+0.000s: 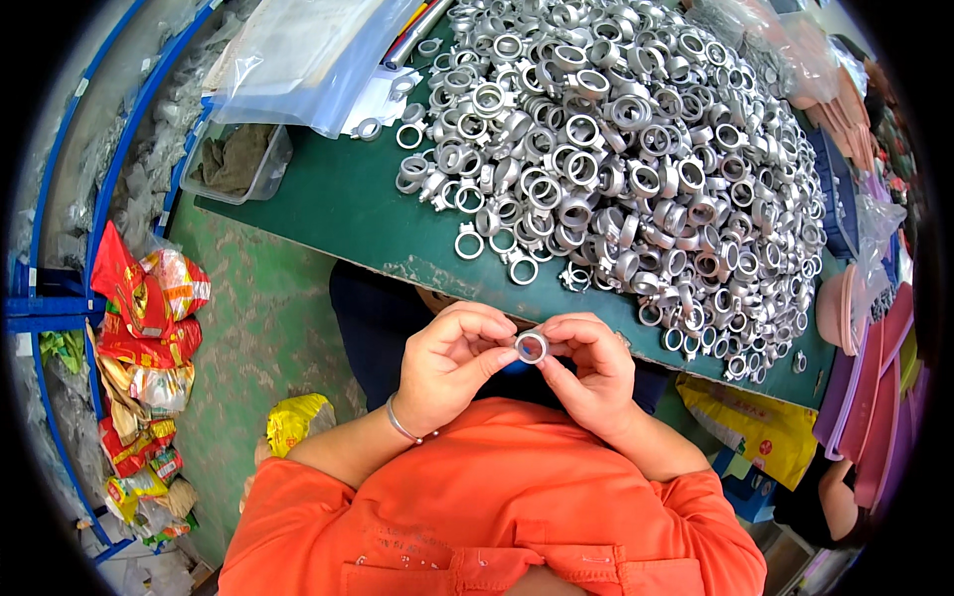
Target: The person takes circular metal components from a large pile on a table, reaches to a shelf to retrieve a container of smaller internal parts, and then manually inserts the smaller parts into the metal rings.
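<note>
Between my two hands, just off the table's near edge, is a small silver metal ring [532, 346]. My left hand [449, 360] pinches its left side between thumb and fingers, and a metal bangle circles that wrist. On the ring's right side, my right hand [588, 370] closes with thumb and fingertips. The ring's round opening faces up toward me. Beyond my hands, a large heap of similar metal rings [636, 169] covers much of the green table [338, 199]; many have small lugs on the side.
At the table's left lies a clear plastic tub [270, 171] with a brown cloth, near papers in a plastic sleeve [298, 60]. Blue shelving [109, 169] and red and yellow bags [149, 328] stand left. Pink and purple bins [870, 397] and a person's arm [838, 502] are at right.
</note>
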Motion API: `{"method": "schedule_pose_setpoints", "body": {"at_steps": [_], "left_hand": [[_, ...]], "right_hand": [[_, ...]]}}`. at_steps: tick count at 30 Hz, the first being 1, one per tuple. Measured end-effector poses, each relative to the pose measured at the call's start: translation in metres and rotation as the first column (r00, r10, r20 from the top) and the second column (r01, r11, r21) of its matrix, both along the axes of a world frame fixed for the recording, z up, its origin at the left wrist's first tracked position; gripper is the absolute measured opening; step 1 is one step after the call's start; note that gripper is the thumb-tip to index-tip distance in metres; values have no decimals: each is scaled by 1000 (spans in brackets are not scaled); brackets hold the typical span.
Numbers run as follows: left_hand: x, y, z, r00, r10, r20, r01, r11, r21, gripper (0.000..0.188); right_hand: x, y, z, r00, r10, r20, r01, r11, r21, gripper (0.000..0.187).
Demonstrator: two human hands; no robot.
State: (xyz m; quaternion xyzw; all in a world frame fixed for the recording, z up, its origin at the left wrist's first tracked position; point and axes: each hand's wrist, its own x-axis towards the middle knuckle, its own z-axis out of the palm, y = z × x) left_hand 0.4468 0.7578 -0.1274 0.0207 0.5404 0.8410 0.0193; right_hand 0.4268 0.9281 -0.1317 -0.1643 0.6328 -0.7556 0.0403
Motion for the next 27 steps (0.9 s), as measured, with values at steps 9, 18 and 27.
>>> {"method": "schedule_pose_setpoints", "body": {"at_steps": [9, 18, 27], "left_hand": [[11, -13, -66, 936, 103, 336, -69, 991, -111, 13], [2, -7, -52, 921, -11, 388, 55, 993, -102, 18], [-8, -2, -5, 996, -88, 30, 88, 996, 15, 30]], "right_hand": [[-26, -17, 21, 855, 189, -483, 308, 563, 767, 34], [-37, -6, 14, 909, 136, -394, 167, 747, 644, 15], [-19, 3, 22, 978, 203, 49, -208, 931, 299, 8]]}}
